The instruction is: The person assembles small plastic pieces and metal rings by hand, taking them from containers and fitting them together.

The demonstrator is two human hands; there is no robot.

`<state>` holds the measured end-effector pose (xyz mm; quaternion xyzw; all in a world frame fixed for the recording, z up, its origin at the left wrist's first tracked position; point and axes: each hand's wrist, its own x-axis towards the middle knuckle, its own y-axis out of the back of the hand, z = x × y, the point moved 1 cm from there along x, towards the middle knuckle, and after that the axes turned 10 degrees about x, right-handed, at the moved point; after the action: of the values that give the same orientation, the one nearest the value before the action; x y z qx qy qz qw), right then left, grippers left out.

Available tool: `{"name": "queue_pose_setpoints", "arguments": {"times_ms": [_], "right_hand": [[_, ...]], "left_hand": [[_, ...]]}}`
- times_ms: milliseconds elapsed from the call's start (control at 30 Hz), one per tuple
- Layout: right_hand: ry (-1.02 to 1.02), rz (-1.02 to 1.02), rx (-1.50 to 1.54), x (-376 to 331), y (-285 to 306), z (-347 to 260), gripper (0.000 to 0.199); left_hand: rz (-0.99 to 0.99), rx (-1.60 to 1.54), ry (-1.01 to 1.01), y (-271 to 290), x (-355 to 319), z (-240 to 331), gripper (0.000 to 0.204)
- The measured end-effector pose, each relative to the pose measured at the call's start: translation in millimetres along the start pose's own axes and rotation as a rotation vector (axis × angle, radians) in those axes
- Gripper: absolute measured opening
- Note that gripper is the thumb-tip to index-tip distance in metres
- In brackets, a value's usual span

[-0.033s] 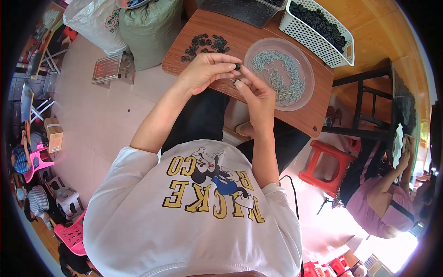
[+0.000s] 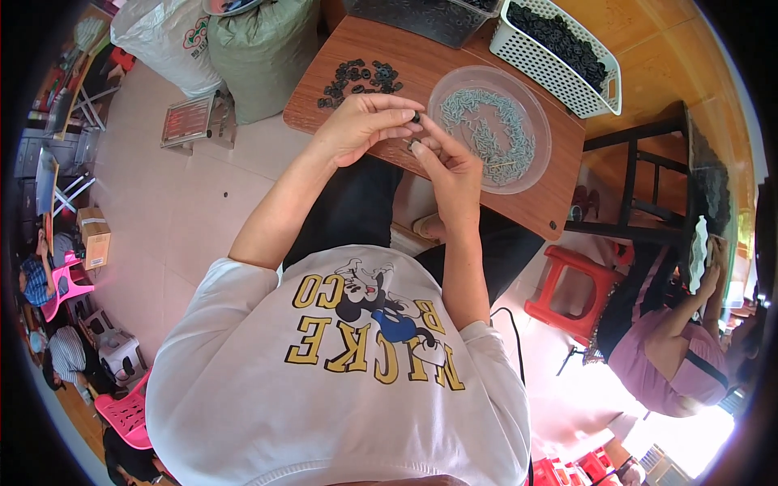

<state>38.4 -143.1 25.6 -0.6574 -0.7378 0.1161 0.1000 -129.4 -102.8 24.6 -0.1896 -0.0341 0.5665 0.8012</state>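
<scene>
Black part (image 2: 416,117); between left fingertips (image 2: 403,116)

By the table's edge (image 2: 405,53), the left fingers (image 2: 396,116) pinched a small black part (image 2: 416,117), the right fingers (image 2: 429,158) close by; a translucent bowl (image 2: 543,121) held greyish screws (image 2: 507,150).

On the left of the wooden bench (image 2: 356,36), a bulky green sack (image 2: 263,65) is placed near its edge, and a white sack (image 2: 162,40) is seen farther to the left. Between the bench and the far left, a low metal stool (image 2: 190,121) is set on the pale floor (image 2: 162,219). Well apart from the bench, on the same side, a cardboard box (image 2: 94,237) and a pink chair (image 2: 126,411) can be noticed. To the right of the bench, a black frame (image 2: 636,211) is seen; at its lower right, a red plastic stool (image 2: 571,296) is placed, and beyond it a co-worker (image 2: 664,364) in purple is shown.
</scene>
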Motion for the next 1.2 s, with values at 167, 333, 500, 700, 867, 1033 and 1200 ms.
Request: {"name": "queue_pose_setpoints", "arguments": {"times_ms": [167,333,500,700,867,1033,1200], "right_hand": [[0.052,0.027,-0.077,-3.3,0.1,-1.8,0.029],[0.006,0.159,0.102,-1.5,9.3,-0.8,0.019],[0.002,0.167,0.147,-2.8,2.8,-2.8,0.012],[-0.029,0.16,0.116,-3.6,-1.1,-2.2,0.011],[-0.021,0.161,0.09,-5.4,-2.3,-2.1,0.011],[-0.018,0.164,0.077,-8.0,-4.0,-1.8,0.011],[0.022,0.177,0.125,-9.6,-6.7,2.3,0.021]], "left_hand": [[0.015,-0.069,-0.027,-6.1,-2.5,-7.0,0.027],[0.105,-0.195,-0.046,-7.5,-10.2,-11.6,0.023],[0.158,-0.19,-0.051,-10.3,-16.9,-19.2,0.021],[0.221,-0.111,-0.11,-16.8,-22.1,-20.4,0.021],[0.256,-0.007,-0.175,-18.6,-25.9,-22.0,0.02],[0.244,0.147,-0.226,-23.0,-29.6,-20.5,0.018],[0.243,0.251,-0.25,-24.8,-33.6,-20.0,0.021]]}}
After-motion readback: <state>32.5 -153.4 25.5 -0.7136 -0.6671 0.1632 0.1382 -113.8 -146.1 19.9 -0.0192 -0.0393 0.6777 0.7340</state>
